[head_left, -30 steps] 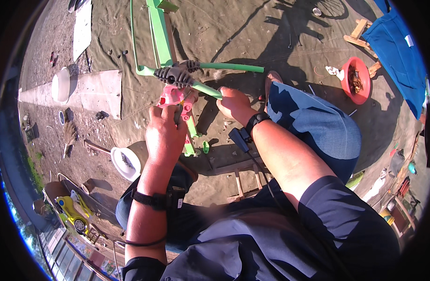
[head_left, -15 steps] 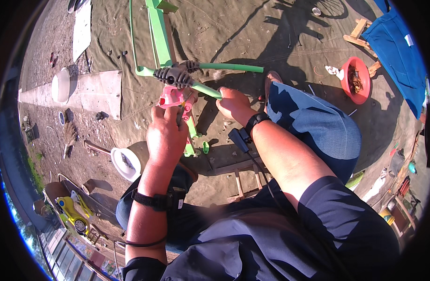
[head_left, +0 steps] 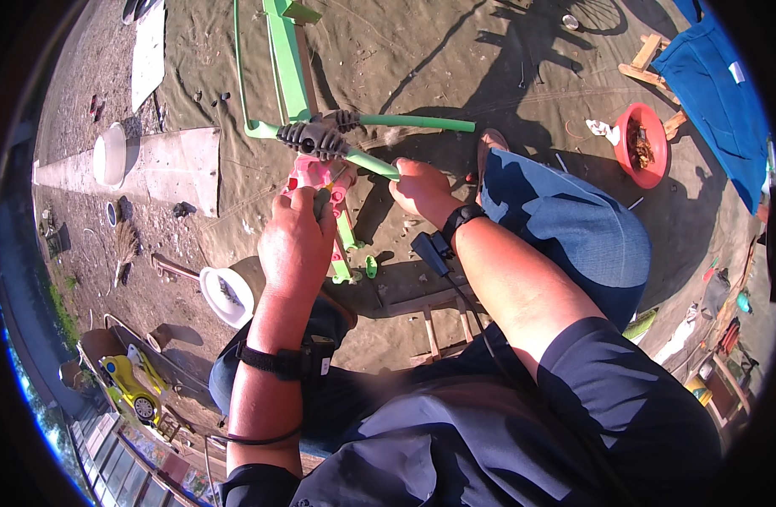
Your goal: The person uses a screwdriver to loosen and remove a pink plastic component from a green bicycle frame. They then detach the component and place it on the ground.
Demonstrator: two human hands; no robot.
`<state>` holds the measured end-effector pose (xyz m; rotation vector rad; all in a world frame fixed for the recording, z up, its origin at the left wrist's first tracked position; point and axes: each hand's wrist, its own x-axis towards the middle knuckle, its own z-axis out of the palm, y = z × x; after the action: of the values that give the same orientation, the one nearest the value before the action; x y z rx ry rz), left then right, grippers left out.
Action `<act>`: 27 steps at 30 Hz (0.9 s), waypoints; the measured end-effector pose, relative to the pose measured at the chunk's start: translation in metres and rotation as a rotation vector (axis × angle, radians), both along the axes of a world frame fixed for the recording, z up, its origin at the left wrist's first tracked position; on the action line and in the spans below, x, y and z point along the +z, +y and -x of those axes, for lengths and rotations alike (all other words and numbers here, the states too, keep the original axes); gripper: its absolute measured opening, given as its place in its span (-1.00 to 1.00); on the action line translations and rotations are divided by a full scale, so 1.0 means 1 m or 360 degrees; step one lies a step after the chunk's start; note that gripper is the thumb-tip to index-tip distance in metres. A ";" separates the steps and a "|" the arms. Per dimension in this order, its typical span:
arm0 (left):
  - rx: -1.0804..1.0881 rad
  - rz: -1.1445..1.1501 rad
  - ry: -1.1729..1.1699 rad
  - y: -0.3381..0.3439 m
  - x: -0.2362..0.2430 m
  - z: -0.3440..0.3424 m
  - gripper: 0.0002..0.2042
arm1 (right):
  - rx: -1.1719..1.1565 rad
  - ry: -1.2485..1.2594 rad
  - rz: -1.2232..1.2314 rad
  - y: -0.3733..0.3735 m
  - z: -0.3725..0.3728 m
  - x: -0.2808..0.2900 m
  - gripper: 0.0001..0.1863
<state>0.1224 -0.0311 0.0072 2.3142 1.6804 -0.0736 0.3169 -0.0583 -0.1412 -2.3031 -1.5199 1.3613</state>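
A green metal frame [head_left: 291,63] lies in front of me with a dark grey ribbed piece [head_left: 303,139] at its joint. Below that sits a pink part [head_left: 312,173]. My right hand [head_left: 418,186] grips the end of a light green tube [head_left: 371,163] sticking out from the joint. My left hand [head_left: 291,232] is closed on a small tool [head_left: 323,197] against the pink part; the tool is partly hidden by my fingers and its type is unclear. Small green pieces [head_left: 371,264] lie below on the dark cloth [head_left: 405,76].
On the right are a red basin [head_left: 657,145], a wooden stand [head_left: 640,66] and blue fabric [head_left: 705,101]. On the left are white containers [head_left: 111,152], pale boards [head_left: 181,169], a broom [head_left: 126,249] and a yellow toy car [head_left: 130,389]. My jeans-clad leg [head_left: 574,228] is beside my right arm.
My left hand has shifted very slightly left at the pink part. My right hand stays on the green tube.
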 end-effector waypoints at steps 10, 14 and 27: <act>-0.0004 0.0020 -0.0242 0.007 0.007 0.005 -0.68 | -0.0002 0.0039 -0.0165 -0.003 0.005 -0.005 -0.71; 0.0198 0.0087 -0.0238 0.020 -0.001 0.020 -0.64 | -0.0079 0.0088 -0.0195 -0.007 0.007 -0.013 -0.66; 0.0378 0.0062 -0.0504 0.024 -0.005 0.038 -0.65 | 0.0111 0.0257 -0.0080 0.003 0.002 0.018 -0.63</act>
<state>0.0847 -0.0076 0.0024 1.9573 1.7510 0.2898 0.3153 -0.0557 -0.1228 -2.0735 -1.5785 1.4681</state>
